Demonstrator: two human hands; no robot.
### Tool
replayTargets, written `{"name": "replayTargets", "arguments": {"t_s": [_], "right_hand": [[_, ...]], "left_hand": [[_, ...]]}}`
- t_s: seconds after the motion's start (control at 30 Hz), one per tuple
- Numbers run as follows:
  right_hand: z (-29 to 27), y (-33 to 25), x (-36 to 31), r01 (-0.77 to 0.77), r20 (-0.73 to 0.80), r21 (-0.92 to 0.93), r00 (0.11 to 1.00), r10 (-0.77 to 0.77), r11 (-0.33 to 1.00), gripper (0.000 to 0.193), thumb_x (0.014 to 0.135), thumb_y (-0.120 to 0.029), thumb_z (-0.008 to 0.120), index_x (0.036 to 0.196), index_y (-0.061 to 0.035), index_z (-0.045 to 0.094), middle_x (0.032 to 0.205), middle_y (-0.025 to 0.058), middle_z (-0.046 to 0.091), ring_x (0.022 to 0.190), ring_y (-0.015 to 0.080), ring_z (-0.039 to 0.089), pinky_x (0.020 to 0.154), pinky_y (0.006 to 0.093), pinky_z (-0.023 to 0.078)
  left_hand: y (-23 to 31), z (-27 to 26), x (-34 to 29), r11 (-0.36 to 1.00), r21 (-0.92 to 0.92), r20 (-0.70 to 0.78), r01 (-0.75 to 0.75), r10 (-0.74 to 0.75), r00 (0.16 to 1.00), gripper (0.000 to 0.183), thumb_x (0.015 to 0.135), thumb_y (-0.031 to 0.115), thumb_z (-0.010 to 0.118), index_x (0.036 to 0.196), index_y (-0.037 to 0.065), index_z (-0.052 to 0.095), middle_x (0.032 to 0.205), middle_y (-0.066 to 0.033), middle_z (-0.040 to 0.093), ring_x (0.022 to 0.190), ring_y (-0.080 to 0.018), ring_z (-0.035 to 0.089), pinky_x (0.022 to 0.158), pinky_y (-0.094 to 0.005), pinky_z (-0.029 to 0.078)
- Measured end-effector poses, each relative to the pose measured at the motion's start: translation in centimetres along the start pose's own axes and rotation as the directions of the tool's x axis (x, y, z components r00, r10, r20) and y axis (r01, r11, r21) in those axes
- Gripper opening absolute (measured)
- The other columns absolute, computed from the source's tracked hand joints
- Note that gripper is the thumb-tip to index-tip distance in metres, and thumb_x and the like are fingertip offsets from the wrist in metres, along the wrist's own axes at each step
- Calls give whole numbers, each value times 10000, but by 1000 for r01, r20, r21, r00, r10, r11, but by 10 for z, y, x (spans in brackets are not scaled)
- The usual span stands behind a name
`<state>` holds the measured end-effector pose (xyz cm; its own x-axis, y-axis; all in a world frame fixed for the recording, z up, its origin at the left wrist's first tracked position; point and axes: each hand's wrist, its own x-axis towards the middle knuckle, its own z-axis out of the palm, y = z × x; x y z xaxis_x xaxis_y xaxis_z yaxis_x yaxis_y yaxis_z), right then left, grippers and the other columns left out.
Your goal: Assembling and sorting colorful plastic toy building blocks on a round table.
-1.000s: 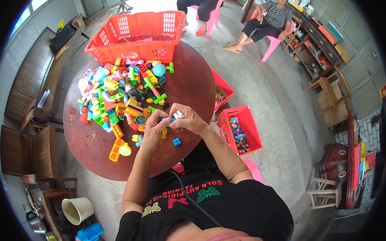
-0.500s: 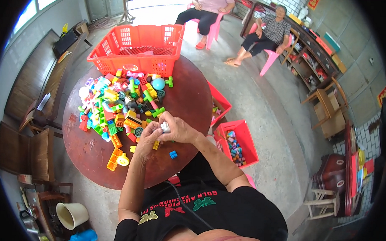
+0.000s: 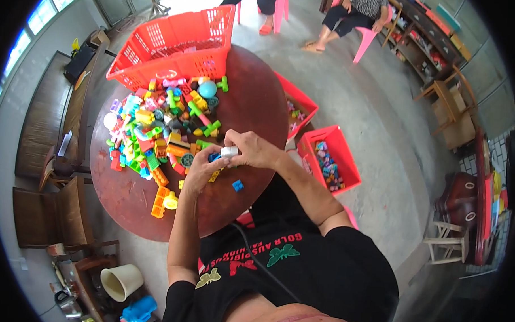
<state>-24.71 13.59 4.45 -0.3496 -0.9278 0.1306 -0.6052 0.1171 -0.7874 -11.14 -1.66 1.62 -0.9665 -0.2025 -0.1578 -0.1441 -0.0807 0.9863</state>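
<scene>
Above the near part of the round table, my right hand (image 3: 255, 150) pinches a pale grey-white toy brick (image 3: 229, 152). Beside it my left hand (image 3: 199, 169) is closed on a blue toy brick (image 3: 214, 157). The two bricks touch or nearly touch; whether they are joined I cannot tell. To the left of my hands spreads a heap of mixed toy bricks (image 3: 151, 129), with wheels and a light-blue ball (image 3: 207, 90) in it. A single blue brick (image 3: 237, 186) lies near the table edge, and an orange piece with a yellow round part (image 3: 170, 201) lies nearer me.
A red plastic crate (image 3: 165, 74) stands at the far side of the brown round table (image 3: 255, 76). Right of the table are two red bins (image 3: 348, 164) with small bricks inside. Two people sit on pink chairs (image 3: 363, 45) further off. A wooden bench (image 3: 49, 125) runs along the left wall.
My hands have drawn slightly apart, and a blue brick now shows at my left fingers beside the grey-white one. The whole view has tilted downward toward me.
</scene>
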Motion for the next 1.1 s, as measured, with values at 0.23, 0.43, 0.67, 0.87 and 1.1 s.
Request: {"name": "replayTargets", "arguments": {"t_s": [0.23, 0.43, 0.67, 0.87, 1.1], "right_hand": [[3, -7, -5, 0, 215, -63, 977, 14, 998, 560, 657, -292, 802, 1038, -19, 495, 866, 200, 632, 876, 368, 628, 725, 442, 485], [-8, -45, 4, -198, 332, 130, 932, 146, 972, 785, 726, -259, 782, 1338, 4, 367, 910, 221, 658, 766, 299, 678, 631, 366, 530], [3, -6, 4, -69, 275, 263, 961, -6, 962, 717, 792, -139, 693, 1397, -56, 318, 829, 125, 661, 692, 180, 655, 580, 294, 504], [12, -12, 6, 38, 120, 26, 992, -41, 999, 540, 812, -186, 722, 1255, -47, 448, 856, 69, 643, 713, 140, 643, 657, 277, 515], [12, 27, 0, -116, 156, 734, 988, 1, 669, 376, 971, -267, 559, 1216, 10, 494, 929, 78, 640, 760, 126, 644, 660, 247, 520]], "left_hand": [[2, -7, -3, 981, 193, 158, -17, -15, 987, 327, 848, 250, 719, 1062, 9, 664, 939, -22, 658, 872, -75, 583, 791, -242, 463], [2, -16, -15, 1000, 28, 112, 13, -16, 994, 256, 817, 193, 721, 999, 17, 683, 886, -30, 665, 826, -87, 591, 764, -232, 461], [-6, -4, -10, 995, -104, -74, -3, -4, 997, 175, 804, 205, 716, 857, 43, 674, 737, 16, 615, 696, -55, 552, 655, -202, 424], [-8, -17, -11, 982, 167, -147, -94, 119, 982, 231, 777, 204, 708, 903, 12, 689, 745, -12, 629, 691, -84, 572, 628, -239, 450], [2, -4, 10, 987, -146, -121, -72, 55, 991, 222, 794, 207, 724, 888, 9, 687, 828, -31, 638, 798, -107, 571, 724, -248, 439]]}}
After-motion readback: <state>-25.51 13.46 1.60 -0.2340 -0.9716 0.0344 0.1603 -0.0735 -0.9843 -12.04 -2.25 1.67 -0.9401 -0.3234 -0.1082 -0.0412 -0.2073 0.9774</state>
